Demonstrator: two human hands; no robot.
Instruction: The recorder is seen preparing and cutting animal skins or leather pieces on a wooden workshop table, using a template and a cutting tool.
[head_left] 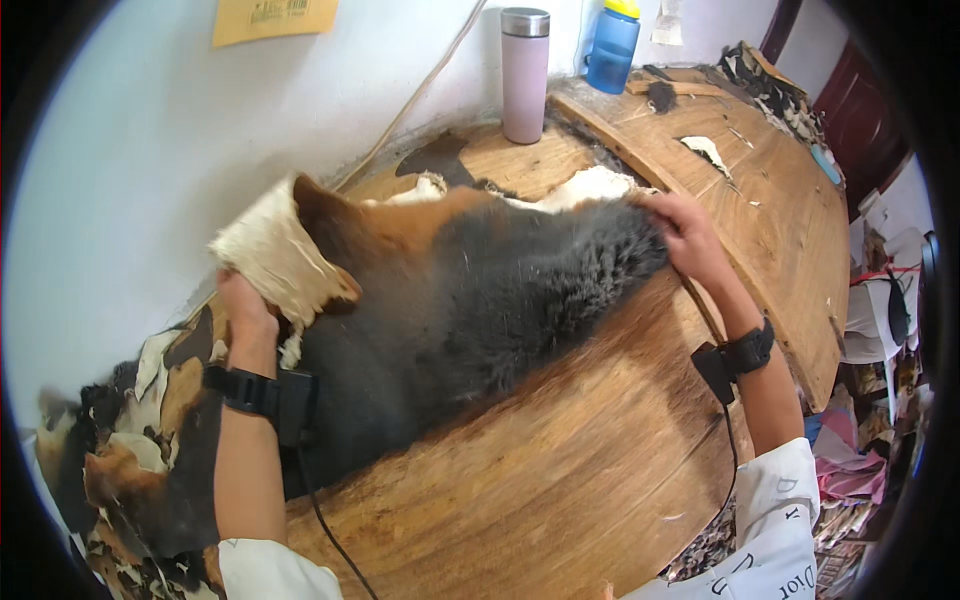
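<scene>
Left hand (246,306), right hand (690,236) tight on fur pelt (480,290), long axis near left to far right

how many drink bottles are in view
2: a pink bottle stands near the wall, beyond the fur hide; a blue bottle stands to its right. No others show.

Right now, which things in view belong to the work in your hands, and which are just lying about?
In the work, it seems:
fur pelt, dark and brown
left hand, holding the pelt's pale, upturned end
right hand, holding its other end
wooden tabletop beneath

Lying about, apparently:
lilac flask
blue bottle with yellow cap
heaped scraps at left
</scene>
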